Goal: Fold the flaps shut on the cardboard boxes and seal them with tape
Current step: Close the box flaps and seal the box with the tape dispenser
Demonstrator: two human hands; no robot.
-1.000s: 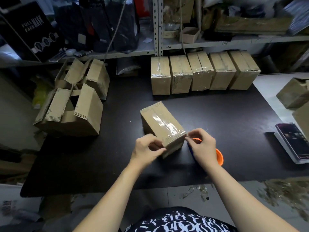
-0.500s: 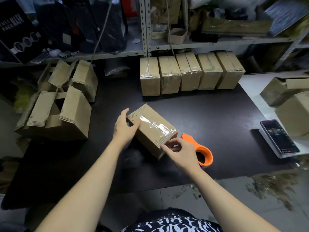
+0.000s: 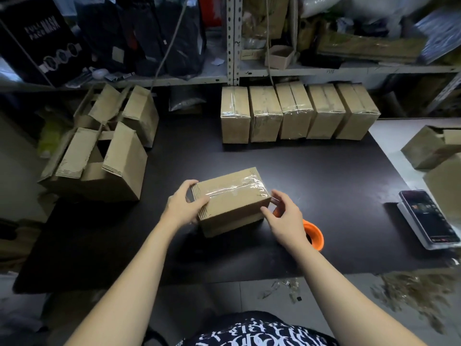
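Now the box lies nearly crosswise near the front of the black table, swung round from the diagonal it held half a second ago. The left hand has moved from the far corner to grip the left end, thumb on top. The right hand is loosely spread, fingertips touching the right end where the tape folds over. I judge this box's seam done, only smoothing left. The flaps lie flat under one glossy, slightly wrinkled strip. An orange tape dispenser sits just behind the right wrist. Farther back stand five sealed boxes, with the open boxes at far left.
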